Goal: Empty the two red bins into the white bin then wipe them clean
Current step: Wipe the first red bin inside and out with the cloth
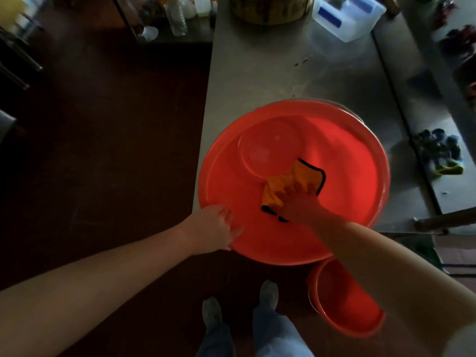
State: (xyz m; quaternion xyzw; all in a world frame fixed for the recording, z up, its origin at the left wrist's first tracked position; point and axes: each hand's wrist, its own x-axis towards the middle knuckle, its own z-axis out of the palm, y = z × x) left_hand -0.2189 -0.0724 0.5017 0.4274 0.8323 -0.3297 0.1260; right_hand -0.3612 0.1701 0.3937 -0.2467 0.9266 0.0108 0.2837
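A bare left arm reaches from the lower left across the dark brown floor [103, 150], forearm nearly straight. The left hand [213, 228] lies palm down on the near-left rim of the large round red plastic basin [347, 155]. Its fingers are close together and fairly straight, extending over the rim onto the inner wall; the thumb's hold cannot be told.

The basin sits on the grey metal table [257, 73], its near edge overhanging the floor. Inside it, the right hand [296, 204] presses flat on an orange cloth with black edging [304, 173], fingers slightly spread and straight on the fabric, against the basin's bottom. The right forearm comes in from the lower right, crossing over a smaller red plastic bin [345, 305] standing on the floor beside the person's shoes [268, 292].
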